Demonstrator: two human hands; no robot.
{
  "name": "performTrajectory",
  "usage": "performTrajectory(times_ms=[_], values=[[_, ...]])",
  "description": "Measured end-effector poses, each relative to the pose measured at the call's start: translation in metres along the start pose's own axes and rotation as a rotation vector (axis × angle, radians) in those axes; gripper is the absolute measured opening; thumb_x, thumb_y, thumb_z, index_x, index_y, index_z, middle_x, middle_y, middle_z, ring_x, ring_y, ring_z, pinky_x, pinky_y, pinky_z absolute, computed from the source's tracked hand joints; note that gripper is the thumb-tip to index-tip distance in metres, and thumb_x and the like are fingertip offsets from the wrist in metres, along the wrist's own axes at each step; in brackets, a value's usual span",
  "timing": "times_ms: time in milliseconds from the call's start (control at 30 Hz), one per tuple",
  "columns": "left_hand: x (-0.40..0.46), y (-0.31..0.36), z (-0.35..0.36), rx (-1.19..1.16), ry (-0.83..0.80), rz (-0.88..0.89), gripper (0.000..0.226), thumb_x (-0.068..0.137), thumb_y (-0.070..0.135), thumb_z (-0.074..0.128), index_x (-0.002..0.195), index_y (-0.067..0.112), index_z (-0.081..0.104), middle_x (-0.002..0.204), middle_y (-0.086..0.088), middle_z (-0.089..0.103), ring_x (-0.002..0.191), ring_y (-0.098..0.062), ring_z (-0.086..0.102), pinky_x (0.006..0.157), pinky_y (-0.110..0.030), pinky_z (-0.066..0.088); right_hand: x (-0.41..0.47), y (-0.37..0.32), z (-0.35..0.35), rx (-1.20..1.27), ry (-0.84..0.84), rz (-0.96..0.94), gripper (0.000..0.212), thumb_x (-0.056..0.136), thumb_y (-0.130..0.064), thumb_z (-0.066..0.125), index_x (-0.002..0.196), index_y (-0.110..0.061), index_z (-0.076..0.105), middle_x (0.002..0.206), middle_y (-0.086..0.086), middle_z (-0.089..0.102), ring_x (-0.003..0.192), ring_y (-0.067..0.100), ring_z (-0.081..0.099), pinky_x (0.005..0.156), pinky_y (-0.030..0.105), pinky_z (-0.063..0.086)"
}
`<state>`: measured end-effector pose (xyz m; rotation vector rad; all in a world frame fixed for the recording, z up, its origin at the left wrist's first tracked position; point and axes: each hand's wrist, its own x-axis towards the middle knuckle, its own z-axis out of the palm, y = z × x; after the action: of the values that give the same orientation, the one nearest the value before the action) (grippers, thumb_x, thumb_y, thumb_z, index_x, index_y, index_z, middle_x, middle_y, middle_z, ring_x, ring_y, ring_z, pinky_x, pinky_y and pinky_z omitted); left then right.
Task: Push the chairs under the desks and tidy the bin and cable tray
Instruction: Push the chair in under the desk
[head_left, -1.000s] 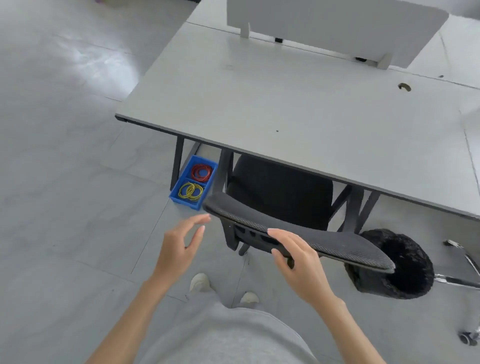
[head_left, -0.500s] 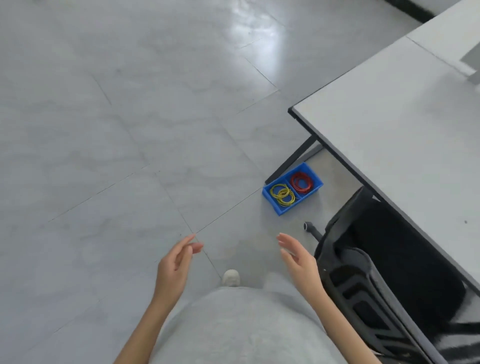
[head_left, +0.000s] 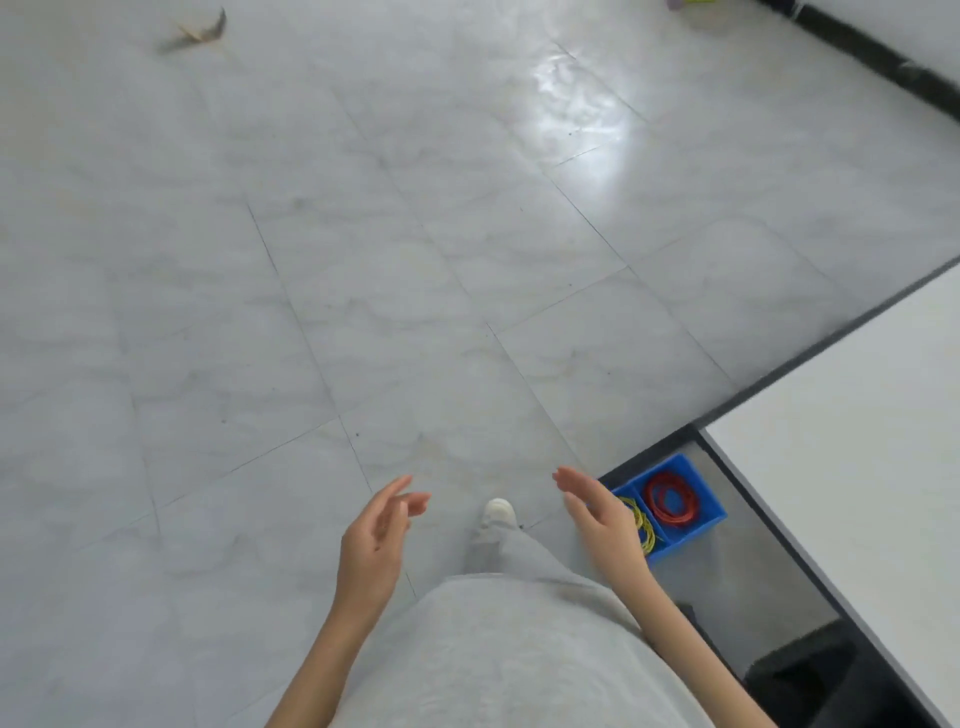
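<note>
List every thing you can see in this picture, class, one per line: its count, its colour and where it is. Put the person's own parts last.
floor: one, pale grey tiles, fills most of the view
desk: one, white top with dark edge, right side
blue tray: one, blue, two compartments, on the floor by the desk corner
red bands: a bundle, red, right compartment
yellow bands: a bundle, yellow, left compartment, partly behind the right hand
chair: one, black, bottom right under the desk edge
scrap: one, brownish, blurred, on the floor top left
shoe: one, white, bottom centre
left hand: one, fingers relaxed, holds nothing
right hand: one, fingers relaxed, holds nothing
</note>
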<state>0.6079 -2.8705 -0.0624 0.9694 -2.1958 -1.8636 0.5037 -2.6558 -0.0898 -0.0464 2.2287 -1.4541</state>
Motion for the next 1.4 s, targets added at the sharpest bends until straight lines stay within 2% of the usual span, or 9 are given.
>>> performTrajectory(times_ms=[100, 333, 500, 667, 800, 900, 1100, 1200, 1400], values=[[0.048, 0.019, -0.008, 0.028, 0.056, -0.017, 0.028, 0.095, 0.011, 0.043, 0.106, 0.034, 0.057, 0.098, 0.018, 0.069, 0.091, -0.004, 0.065, 0.084, -0.026, 0.051, 0.088, -0.058, -0.006, 0.019, -0.03, -0.09, 0.03, 0.092, -0.004, 0.047, 0.117, -0.016, 0.058, 0.112, -0.006, 0.063, 0.09, -0.023, 0.053, 0.076, -0.001, 0.039], [0.195, 0.063, 0.006, 0.029, 0.085, -0.012, 0.03, 0.094, 0.007, 0.043, 0.104, 0.03, 0.058, 0.096, 0.015, 0.071, 0.089, -0.006, 0.066, 0.078, -0.016, 0.051, 0.257, -0.143, -0.022, 0.068, -0.001, -0.171, 0.03, 0.091, -0.003, 0.048, 0.116, -0.015, 0.058, 0.107, -0.01, 0.063, 0.091, -0.021, 0.054, 0.078, 0.002, 0.041], [0.351, 0.118, 0.054, 0.089, -0.119, 0.054, 0.028, 0.094, 0.007, 0.044, 0.106, 0.027, 0.059, 0.095, 0.019, 0.07, 0.087, -0.003, 0.066, 0.079, -0.016, 0.05, 0.353, -0.15, -0.049, 0.108, 0.136, -0.052, 0.03, 0.091, -0.002, 0.048, 0.113, -0.02, 0.059, 0.104, -0.011, 0.064, 0.09, -0.019, 0.055, 0.078, 0.005, 0.043], [0.499, 0.219, 0.134, 0.189, -0.412, 0.196, 0.024, 0.084, 0.03, 0.042, 0.103, 0.035, 0.057, 0.092, 0.022, 0.07, 0.087, -0.004, 0.065, 0.081, -0.019, 0.05, 0.4, -0.152, -0.091, 0.197, 0.378, 0.131, 0.031, 0.091, 0.0, 0.048, 0.106, -0.026, 0.057, 0.1, -0.008, 0.067, 0.096, 0.001, 0.062, 0.077, 0.004, 0.043], [0.591, 0.295, 0.223, 0.266, -0.663, 0.295, 0.025, 0.085, 0.03, 0.041, 0.104, 0.037, 0.056, 0.09, 0.025, 0.069, 0.087, -0.002, 0.065, 0.081, -0.018, 0.049, 0.427, -0.154, -0.127, 0.296, 0.613, 0.245, 0.029, 0.091, 0.002, 0.048, 0.106, -0.02, 0.059, 0.096, -0.011, 0.065, 0.086, -0.016, 0.058, 0.075, 0.0, 0.041], [0.646, 0.337, 0.3, 0.305, -0.802, 0.353, 0.026, 0.085, 0.03, 0.041, 0.106, 0.036, 0.055, 0.091, 0.025, 0.068, 0.088, -0.001, 0.065, 0.079, -0.015, 0.049, 0.463, -0.15, -0.158, 0.371, 0.762, 0.292, 0.033, 0.091, 0.001, 0.048, 0.101, -0.028, 0.059, 0.099, -0.014, 0.065, 0.089, -0.011, 0.06, 0.079, 0.005, 0.045], [0.715, 0.378, 0.445, 0.299, -0.858, 0.343, 0.026, 0.086, 0.028, 0.042, 0.106, 0.036, 0.056, 0.094, 0.021, 0.069, 0.086, -0.004, 0.065, 0.078, -0.017, 0.049, 0.585, -0.138, -0.277, 0.46, 0.876, 0.314, 0.031, 0.092, -0.001, 0.047, 0.105, -0.026, 0.059, 0.1, -0.015, 0.064, 0.096, 0.004, 0.063, 0.088, 0.025, 0.047], [0.735, 0.396, 0.496, 0.26, -0.833, 0.279, 0.024, 0.095, 0.015, 0.046, 0.105, 0.032, 0.057, 0.096, 0.015, 0.07, 0.087, -0.009, 0.066, 0.077, -0.016, 0.05, 0.659, -0.158, -0.368, 0.454, 0.85, 0.227, 0.037, 0.091, 0.0, 0.047, 0.098, -0.035, 0.055, 0.099, -0.014, 0.065, 0.093, 0.0, 0.063, 0.087, 0.021, 0.048], [0.798, 0.439, 0.595, 0.283, -0.78, 0.222, 0.03, 0.095, 0.005, 0.041, 0.109, 0.023, 0.06, 0.091, 0.004, 0.072, 0.085, -0.009, 0.067, 0.073, -0.013, 0.051, 0.782, -0.195, -0.53, 0.402, 0.837, 0.092, 0.031, 0.091, 0.0, 0.047, 0.105, -0.026, 0.056, 0.097, -0.015, 0.064, 0.086, -0.01, 0.06, 0.083, 0.011, 0.047]])
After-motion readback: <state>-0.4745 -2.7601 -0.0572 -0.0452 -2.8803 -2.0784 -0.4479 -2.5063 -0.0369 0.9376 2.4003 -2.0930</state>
